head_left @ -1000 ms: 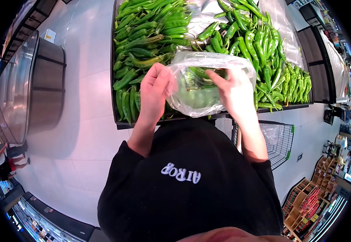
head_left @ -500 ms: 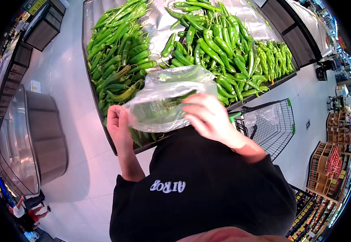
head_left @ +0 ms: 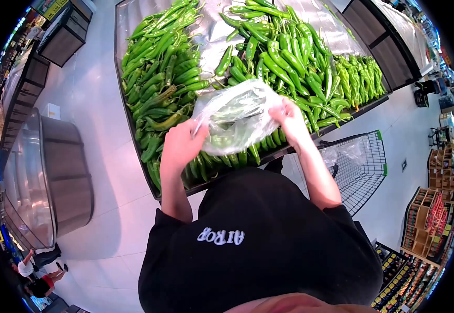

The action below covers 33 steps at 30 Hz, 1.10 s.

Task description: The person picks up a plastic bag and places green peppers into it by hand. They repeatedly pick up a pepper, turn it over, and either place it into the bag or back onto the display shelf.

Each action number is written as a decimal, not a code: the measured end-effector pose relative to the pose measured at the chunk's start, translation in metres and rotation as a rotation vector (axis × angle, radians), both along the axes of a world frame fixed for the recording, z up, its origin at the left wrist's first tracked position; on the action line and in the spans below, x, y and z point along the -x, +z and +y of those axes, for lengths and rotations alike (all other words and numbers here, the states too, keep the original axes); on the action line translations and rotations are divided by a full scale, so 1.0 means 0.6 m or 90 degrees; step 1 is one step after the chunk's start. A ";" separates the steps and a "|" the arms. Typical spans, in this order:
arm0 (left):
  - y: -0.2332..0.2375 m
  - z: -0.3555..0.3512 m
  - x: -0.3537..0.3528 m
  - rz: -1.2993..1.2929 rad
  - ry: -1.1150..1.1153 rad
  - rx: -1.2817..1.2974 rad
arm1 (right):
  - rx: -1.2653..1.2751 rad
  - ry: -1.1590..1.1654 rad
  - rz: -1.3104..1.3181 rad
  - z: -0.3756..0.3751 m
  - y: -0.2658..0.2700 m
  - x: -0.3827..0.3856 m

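Observation:
A clear plastic bag [head_left: 228, 134] is stretched between my hands, in front of my chest and over the near edge of a produce stand. My left hand [head_left: 181, 145] pinches its left side, thumb and fingers closed on the film. On the opposite side my right hand [head_left: 288, 116] grips the bag's edge. The mouth looks spread apart, and green shows through the film. Long green peppers [head_left: 172, 96] lie heaped left of the bag, more green peppers [head_left: 294, 57] are piled beyond it to the right, and others lie under it along the front edge.
Wrinkled light green peppers [head_left: 360, 81] fill the stand's right corner. A wire shopping cart [head_left: 360, 172] with a plastic bag in it stands at my right. To the left is a rounded metal display [head_left: 68, 172]. Two people [head_left: 41, 271] are at the far lower left.
My right hand has moved from over the bag's front to its right edge, and my left hand has shifted right and up. The bag is lifted slightly and its mouth is spread wider.

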<state>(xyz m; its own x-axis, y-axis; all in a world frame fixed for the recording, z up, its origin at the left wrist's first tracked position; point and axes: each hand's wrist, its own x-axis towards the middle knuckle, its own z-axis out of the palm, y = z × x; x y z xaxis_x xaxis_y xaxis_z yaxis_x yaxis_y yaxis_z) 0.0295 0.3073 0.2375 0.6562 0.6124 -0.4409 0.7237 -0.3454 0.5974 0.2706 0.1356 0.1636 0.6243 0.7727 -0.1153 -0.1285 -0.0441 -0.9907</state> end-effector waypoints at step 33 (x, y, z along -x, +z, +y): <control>0.014 -0.072 0.018 -0.636 0.092 -0.589 | -0.167 0.119 -0.701 0.121 0.132 0.032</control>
